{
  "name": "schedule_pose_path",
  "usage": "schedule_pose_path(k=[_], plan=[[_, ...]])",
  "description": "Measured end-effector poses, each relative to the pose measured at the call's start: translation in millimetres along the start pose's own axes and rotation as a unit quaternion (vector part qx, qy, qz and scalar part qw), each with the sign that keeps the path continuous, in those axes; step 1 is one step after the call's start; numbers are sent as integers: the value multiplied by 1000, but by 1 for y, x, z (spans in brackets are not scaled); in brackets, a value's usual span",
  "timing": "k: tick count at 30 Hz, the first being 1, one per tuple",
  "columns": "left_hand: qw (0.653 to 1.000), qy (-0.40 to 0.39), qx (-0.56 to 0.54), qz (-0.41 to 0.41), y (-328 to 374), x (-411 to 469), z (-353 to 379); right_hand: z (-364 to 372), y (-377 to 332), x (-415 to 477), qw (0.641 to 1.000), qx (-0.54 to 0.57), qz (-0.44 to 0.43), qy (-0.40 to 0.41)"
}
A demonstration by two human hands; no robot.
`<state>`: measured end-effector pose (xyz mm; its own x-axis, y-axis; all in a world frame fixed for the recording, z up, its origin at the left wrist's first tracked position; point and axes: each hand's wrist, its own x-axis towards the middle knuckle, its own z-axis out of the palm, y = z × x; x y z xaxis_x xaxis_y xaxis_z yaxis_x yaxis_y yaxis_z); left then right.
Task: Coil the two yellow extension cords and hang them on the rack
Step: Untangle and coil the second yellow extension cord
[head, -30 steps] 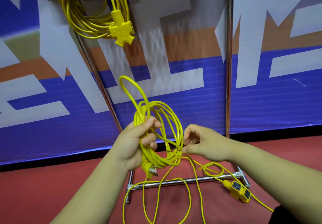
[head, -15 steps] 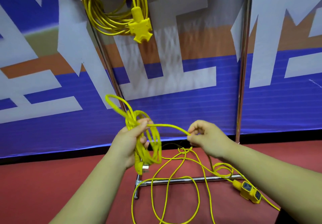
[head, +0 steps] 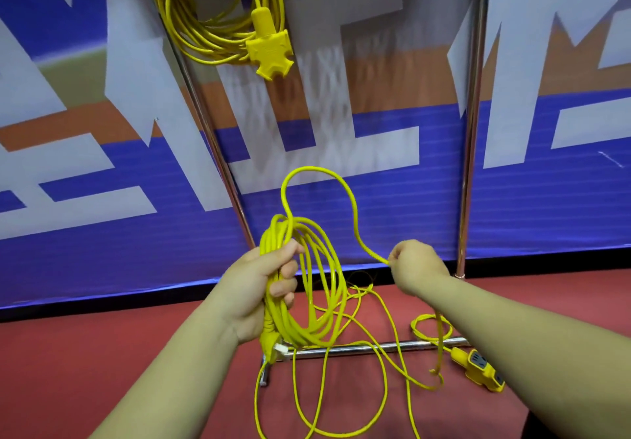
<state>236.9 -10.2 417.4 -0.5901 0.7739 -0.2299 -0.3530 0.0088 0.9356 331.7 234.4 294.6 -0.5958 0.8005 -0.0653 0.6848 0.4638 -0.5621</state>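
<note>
Grip: left hand (head: 259, 295) curled tight round thin, glossy yellow cord loops (head: 321, 302); right hand (head: 415, 266) pinches the free run, arched springily between them. Likely risk: slack (head: 382, 387) on the red floor (head: 102, 353) crosses itself over the rack's chrome foot bar (head: 358, 348), so the boxy socket end (head: 481, 368) may snag or kink. First cord (head: 205, 29) hangs coiled on the rack above.

Bright even indoor light, soft shadows, wide-angle bowing at edges, slight motion blur

Loose cord (head: 273, 237): smooth yellow plastic sheath, slightly glossy.
Socket block (head: 481, 370): yellow moulded plastic, matt.
Rack (head: 473, 131): polished metal tube, mirror-bright.
Floor (head: 102, 353): matt, even surface.
Banner (head: 85, 251): printed sheet, ribbed, faint sheen.
</note>
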Motion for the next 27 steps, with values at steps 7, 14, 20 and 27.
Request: schedule_pose_path(k=[7, 14, 20, 27], plan=[[986, -21, -148, 68, 15, 7, -7, -7, -21, -40, 933, -195, -176, -247], [972, -4, -208, 110, 19, 16, -17, -19, -29, -72, 866, -195, -366, -279], [977, 51, -182, 97, 11, 24, -29, -45, -24, -49, 941, 63, -325, -70], [980, 20, -184, 73, 7, 20, -13, -43, -20, -26, 986, 51, -149, 60]])
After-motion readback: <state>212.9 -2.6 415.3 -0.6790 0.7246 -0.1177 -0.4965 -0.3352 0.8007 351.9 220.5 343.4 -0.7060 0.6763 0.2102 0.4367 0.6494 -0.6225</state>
